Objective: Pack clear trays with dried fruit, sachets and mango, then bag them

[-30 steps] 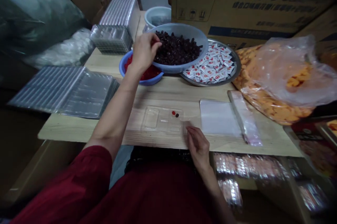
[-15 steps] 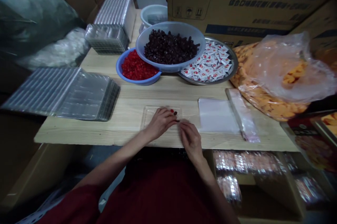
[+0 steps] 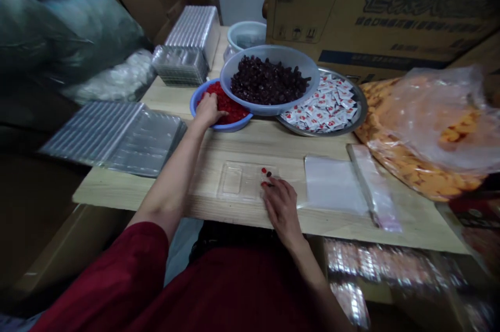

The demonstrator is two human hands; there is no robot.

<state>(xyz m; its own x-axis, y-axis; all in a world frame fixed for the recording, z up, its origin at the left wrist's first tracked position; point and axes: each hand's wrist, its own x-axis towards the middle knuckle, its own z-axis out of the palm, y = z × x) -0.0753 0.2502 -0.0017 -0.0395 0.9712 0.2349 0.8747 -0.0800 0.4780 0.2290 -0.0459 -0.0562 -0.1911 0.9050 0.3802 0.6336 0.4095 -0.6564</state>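
My left hand (image 3: pixel 209 110) reaches into a blue bowl (image 3: pixel 234 126) of small red pieces (image 3: pixel 233 108). Its thumb and fingers are apart, with the fingertips partly hidden among the pieces. On the table lies a clear plastic tray (image 3: pixel 233 178) with moulded hollows. My right hand (image 3: pixel 282 209) is over the tray's right end, its fingers drawn together at a small dark piece (image 3: pixel 270 184). Beside those fingertips are a red piece (image 3: pixel 264 170) and another dark piece (image 3: pixel 269 174).
A bowl of dark pieces (image 3: pixel 269 82) overlaps a metal basin of white sachets (image 3: pixel 328 105). Stacked clear trays (image 3: pixel 144 139) stand left. Right are white sheets (image 3: pixel 332 181), a plastic-wrapped bundle (image 3: pixel 373 186) and a bag of orange pieces (image 3: pixel 422 144). Cartons (image 3: pixel 375 14) rise behind.
My left hand has moved from the tray up and left into the bowl of red pieces. My right hand stays at the tray's right end. The camera view has shifted slightly.
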